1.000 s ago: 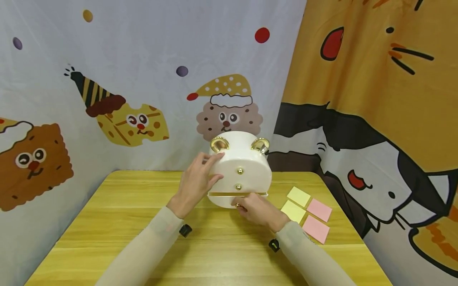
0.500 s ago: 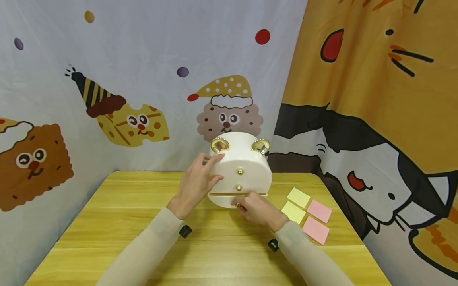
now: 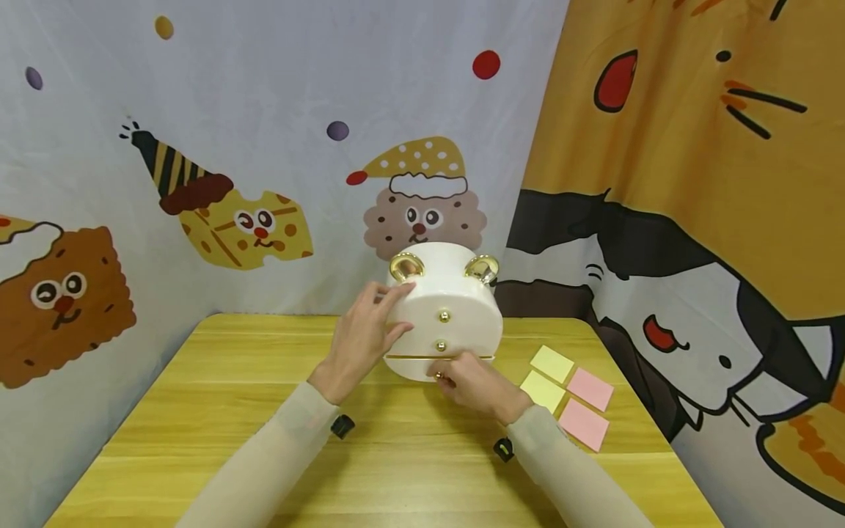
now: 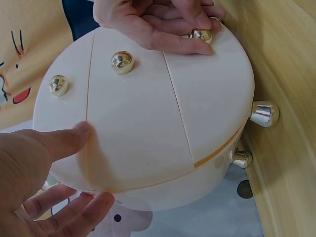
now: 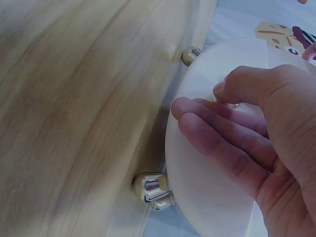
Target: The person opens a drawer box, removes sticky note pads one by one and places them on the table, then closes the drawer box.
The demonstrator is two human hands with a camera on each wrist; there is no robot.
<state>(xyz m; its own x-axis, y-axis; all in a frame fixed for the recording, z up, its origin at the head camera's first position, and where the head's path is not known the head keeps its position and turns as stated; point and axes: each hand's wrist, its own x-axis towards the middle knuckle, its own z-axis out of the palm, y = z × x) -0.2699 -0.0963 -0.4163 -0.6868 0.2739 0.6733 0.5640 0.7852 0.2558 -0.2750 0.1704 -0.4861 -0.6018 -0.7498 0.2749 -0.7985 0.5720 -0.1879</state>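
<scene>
A small white drawer cabinet (image 3: 455, 302) with a rounded front, two gold ears and gold knobs stands on the table. My left hand (image 3: 361, 334) braces its left side. In the left wrist view the thumb (image 4: 69, 139) lies straight across the front face, with the fingers spread at the curved side. My right hand (image 3: 477, 385) pinches the gold knob (image 4: 201, 35) of the bottom drawer (image 4: 217, 94) between thumb and fingers. That drawer sits almost flush, with a thin gold-coloured slit at its edge. Both upper knobs are untouched.
Two yellow sticky-note pads (image 3: 551, 364) and two pink ones (image 3: 584, 423) lie right of the cabinet, near the right forearm. Gold feet (image 5: 150, 186) show under the cabinet in the right wrist view. A cartoon-print curtain (image 3: 264, 88) hangs behind the wooden table (image 3: 218, 389).
The bottom drawer has moved inward with my right hand on its knob, and the gap above it has narrowed to a thin line. My left hand stays in place.
</scene>
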